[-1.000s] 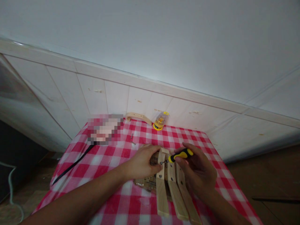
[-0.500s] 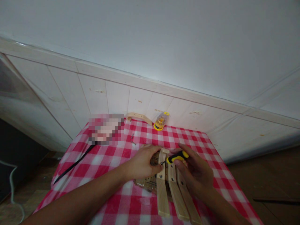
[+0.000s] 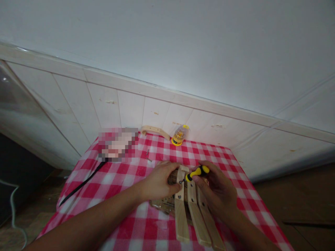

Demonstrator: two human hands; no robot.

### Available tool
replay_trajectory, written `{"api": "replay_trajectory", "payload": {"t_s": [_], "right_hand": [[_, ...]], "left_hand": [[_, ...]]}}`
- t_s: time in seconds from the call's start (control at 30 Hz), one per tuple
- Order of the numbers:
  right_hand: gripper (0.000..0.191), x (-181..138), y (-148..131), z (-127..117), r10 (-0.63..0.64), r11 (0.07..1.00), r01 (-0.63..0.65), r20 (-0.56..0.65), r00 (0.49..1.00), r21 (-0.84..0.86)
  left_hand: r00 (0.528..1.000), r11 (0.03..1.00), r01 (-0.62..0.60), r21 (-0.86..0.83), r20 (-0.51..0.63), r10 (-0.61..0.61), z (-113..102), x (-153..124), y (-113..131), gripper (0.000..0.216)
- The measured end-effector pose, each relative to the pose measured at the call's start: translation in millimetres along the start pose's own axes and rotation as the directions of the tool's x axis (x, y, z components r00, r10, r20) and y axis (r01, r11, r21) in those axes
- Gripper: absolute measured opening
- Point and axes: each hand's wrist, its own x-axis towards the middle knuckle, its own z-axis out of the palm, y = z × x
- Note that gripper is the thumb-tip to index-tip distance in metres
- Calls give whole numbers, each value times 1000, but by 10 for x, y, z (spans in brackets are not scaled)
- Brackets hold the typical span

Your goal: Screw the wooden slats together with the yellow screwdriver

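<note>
Held in my right hand (image 3: 220, 193) is a small yellow and black screwdriver (image 3: 198, 173); its tip meets a screw or hole near the top of the leftmost bent wooden piece (image 3: 181, 216). My left hand (image 3: 161, 181) grips the upper end of that piece, thumb on its near side and fingers at the far side. Two similar pieces, a middle wooden piece (image 3: 199, 223) and a right wooden piece (image 3: 212, 226), lie beside it with dark holes or screws in them. Beneath all three is a brown, plastic-wrapped package (image 3: 163, 205), partly hidden by my hands.
Two loose screws (image 3: 148, 159) lie on the checked tablecloth (image 3: 136, 223). Farther back stand a clear and yellow bit case (image 3: 179, 135) and another curved wooden piece (image 3: 155, 131) by the wall. A blurred item with a black strap (image 3: 82, 183) sits at left.
The screwdriver handle has turned and tilted slightly in my right hand, its tip staying at the same spot. My left hand and the wooden pieces have hardly moved.
</note>
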Motion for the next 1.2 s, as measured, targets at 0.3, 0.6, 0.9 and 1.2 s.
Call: {"api": "replay_trajectory", "payload": {"t_s": [0.3,0.6,0.9,1.2], "right_hand": [[35,-8,42,5,-6,1000,6,-7,1000,1],[37,17,1,18,-25,1000,25,-17,1000,12],[36,-50,32,16,-64,997,66,-46,997,41],[40,-112,-108,-20,-114,984,115,-17,993,137]], "left_hand": [[1000,1000,16,-24,0,-16,5,-10,-1,45],[1000,1000,16,-21,1,-16,6,2,7,45],[1000,998,21,-52,15,-21,13,-4,-25,47],[1000,1000,12,-26,13,-12,23,-1,-52,46]]}}
